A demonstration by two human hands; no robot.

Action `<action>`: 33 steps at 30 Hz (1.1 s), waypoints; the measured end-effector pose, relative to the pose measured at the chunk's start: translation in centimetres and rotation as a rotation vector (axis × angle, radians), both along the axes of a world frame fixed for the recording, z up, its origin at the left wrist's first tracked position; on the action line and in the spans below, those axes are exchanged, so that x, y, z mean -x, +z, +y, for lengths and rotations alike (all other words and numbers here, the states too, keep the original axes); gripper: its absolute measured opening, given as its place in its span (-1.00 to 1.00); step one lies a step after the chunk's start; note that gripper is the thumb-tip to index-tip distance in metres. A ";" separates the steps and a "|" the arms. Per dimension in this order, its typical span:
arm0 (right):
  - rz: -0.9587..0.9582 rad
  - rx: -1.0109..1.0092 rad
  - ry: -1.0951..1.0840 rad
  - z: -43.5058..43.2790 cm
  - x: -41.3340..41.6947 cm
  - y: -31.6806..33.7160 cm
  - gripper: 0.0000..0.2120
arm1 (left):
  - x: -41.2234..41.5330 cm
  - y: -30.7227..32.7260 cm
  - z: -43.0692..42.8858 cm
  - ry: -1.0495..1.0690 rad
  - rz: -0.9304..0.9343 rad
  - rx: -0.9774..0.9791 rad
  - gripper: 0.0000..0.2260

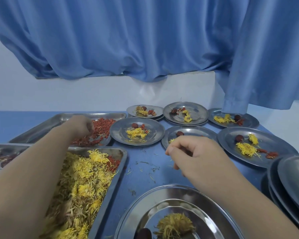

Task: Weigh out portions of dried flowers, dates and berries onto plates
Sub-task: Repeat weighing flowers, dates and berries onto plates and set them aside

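Head view: left hand (81, 125) grip pinches red berries (103, 129); right hand (193, 156) grip loosely curled, contents unclear.

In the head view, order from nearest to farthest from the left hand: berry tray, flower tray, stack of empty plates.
1. Berry tray: under the left hand, back left.
2. Flower tray: beside it, toward the person.
3. Stack of empty plates: far right edge.

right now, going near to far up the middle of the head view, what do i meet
near plate → right hand → half-hidden plate → far plate → wall → curtain
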State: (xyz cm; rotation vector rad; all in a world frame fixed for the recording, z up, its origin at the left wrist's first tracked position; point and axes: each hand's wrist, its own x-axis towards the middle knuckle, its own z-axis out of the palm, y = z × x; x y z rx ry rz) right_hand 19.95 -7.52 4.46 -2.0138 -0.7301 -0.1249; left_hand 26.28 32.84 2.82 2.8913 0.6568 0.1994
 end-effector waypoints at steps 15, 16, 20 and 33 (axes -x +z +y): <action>-0.045 0.003 -0.004 -0.6 0.6 1.3 -0.78 | 4.0 1.6 -0.7 -0.074 -0.242 0.280 -0.88; -0.046 -0.001 -0.006 -0.6 0.7 1.4 -0.78 | 4.3 2.0 -0.9 -0.094 -0.244 0.303 -0.88; -0.066 0.008 -0.011 -0.9 1.4 2.3 -0.78 | 5.8 3.9 -3.4 -0.193 -0.274 0.359 -0.89; -0.105 -0.139 0.099 -5.9 9.6 5.7 -0.87 | 16.0 6.4 -21.9 -0.717 -0.045 0.415 -0.82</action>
